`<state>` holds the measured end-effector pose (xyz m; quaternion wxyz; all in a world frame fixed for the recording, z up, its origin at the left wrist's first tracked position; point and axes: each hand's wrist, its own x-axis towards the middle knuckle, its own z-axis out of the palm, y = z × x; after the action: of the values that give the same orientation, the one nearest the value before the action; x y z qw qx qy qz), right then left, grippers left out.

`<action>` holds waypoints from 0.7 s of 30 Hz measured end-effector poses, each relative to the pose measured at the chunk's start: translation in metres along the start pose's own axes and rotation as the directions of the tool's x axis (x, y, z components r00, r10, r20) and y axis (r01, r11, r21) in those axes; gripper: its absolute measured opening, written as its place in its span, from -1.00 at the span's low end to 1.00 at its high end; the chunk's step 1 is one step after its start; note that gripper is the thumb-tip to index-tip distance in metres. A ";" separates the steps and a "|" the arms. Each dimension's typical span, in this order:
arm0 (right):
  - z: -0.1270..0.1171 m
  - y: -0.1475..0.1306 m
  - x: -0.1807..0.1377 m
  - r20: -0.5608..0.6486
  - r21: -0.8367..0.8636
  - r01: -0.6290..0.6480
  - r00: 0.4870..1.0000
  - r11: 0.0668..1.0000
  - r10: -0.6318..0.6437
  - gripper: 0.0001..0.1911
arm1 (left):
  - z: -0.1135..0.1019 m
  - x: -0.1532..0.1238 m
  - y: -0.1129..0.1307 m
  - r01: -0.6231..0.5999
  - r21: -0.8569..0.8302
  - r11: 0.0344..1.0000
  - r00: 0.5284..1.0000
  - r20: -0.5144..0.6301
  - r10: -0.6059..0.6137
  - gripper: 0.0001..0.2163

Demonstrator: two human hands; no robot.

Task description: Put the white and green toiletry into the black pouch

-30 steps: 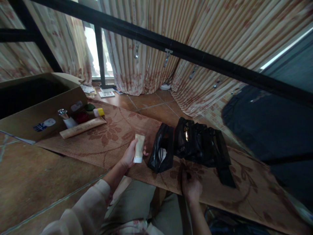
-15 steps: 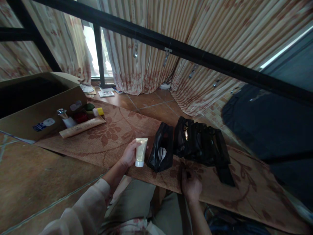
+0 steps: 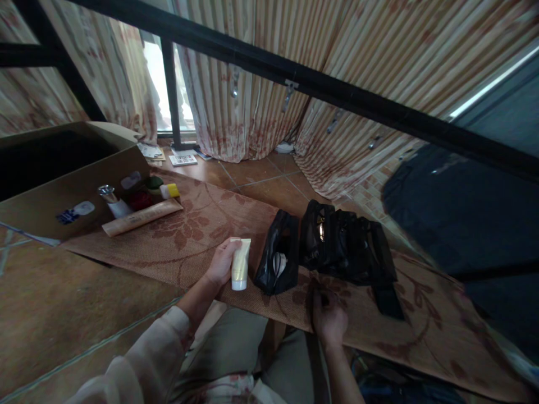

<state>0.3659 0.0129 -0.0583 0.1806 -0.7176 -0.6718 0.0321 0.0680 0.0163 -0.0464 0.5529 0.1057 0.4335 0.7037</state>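
My left hand is closed around a pale yellow squeeze tube, its white cap pointing down, just left of a black pouch. The pouch stands with its top open, and a white item shows inside. My right hand rests at the near edge of the patterned runner, its shaded fingers loosely apart, and I see nothing held in it. Beyond that hand sits a row of black pouches or a sectioned black bag, with a gold glint in one opening.
At the left stands a cardboard box. Beside it lie a long beige tube, a silver-capped bottle, a red item and a yellow-capped container. A dark metal bar crosses in front of the curtains.
My left hand has turned the tube slightly and shifted it a little left and down, away from the pouch. My right hand looks the same.
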 end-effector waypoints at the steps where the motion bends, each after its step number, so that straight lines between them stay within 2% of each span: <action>1: 0.000 0.000 0.000 -0.001 0.000 0.002 1.000 1.000 -0.002 -0.51 | 0.000 0.000 0.000 -0.005 0.004 1.000 1.000 -0.010 0.005 -0.77; 6: 0.001 0.001 0.001 0.037 -0.020 -0.045 0.998 0.999 0.046 -0.55 | 0.000 0.000 -0.002 -0.016 0.013 1.000 0.999 -0.044 0.016 -0.77; 12: 0.001 0.001 0.001 -0.005 0.013 0.014 1.000 1.000 -0.014 -0.52 | 0.000 0.000 -0.004 -0.025 0.016 1.000 0.999 -0.042 0.025 -0.76; 21: 0.001 0.001 0.001 0.017 0.006 -0.035 0.999 0.999 0.035 -0.53 | 0.000 0.000 -0.002 -0.023 0.016 1.000 0.999 -0.039 0.024 -0.77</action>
<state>0.3661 0.0139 -0.0594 0.1766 -0.7283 -0.6606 0.0435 0.0696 0.0164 -0.0475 0.5352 0.1011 0.4482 0.7088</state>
